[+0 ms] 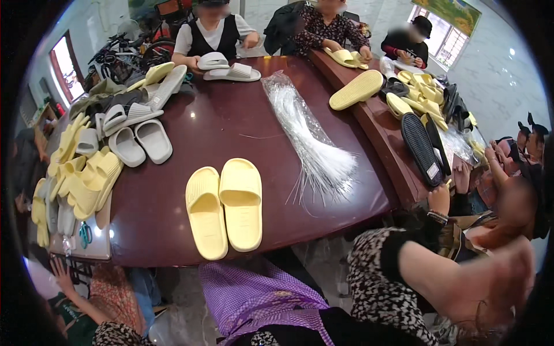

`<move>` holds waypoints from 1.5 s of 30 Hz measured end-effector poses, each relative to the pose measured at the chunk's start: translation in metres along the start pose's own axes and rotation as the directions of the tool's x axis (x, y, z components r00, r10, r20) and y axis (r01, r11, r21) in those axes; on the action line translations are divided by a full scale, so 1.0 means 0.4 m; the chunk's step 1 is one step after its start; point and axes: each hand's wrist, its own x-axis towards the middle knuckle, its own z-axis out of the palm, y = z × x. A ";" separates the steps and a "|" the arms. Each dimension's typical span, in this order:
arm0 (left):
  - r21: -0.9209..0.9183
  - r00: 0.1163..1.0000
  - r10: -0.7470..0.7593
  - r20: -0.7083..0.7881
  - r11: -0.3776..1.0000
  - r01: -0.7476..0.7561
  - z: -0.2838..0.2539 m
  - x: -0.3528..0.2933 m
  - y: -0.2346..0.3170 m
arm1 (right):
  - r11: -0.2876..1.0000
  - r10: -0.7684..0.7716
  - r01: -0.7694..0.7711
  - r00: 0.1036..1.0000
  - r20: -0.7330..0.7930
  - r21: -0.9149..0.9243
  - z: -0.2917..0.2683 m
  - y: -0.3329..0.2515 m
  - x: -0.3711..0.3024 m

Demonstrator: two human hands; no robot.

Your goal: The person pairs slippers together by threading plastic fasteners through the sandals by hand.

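Observation:
A pair of yellow slide slippers lies side by side on the table in front of me, toes toward the far side; neither hand touches it. My left hand is at the lower left, fingers spread, with nothing seen in it, below the table's corner. Near it on that corner lie teal-handled scissors. My right hand is stretched out to the far right, away from the table. Motion blurs its fingers, so their grip cannot be made out.
The dark red table holds a bundle of thin white strips in clear plastic. Grey slippers and yellow ones pile up at left. More yellow slippers and black ones cover a raised ledge at right. Several people sit around.

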 end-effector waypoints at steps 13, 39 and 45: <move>0.231 0.802 -0.082 0.592 0.970 -0.071 -0.041 0.035 0.039 | -0.451 0.720 -0.168 0.513 -0.468 -0.877 -0.392 0.150 -0.599; 0.738 0.225 -0.709 0.668 0.594 -0.319 0.511 -0.924 -1.238 | -0.146 0.939 -0.594 0.169 -0.300 -0.791 -0.279 0.128 -0.516; 0.732 0.239 -0.702 0.671 0.574 -0.368 0.535 -0.900 -1.130 | 0.016 0.997 -0.690 0.070 -0.045 -0.724 -0.276 0.136 -0.451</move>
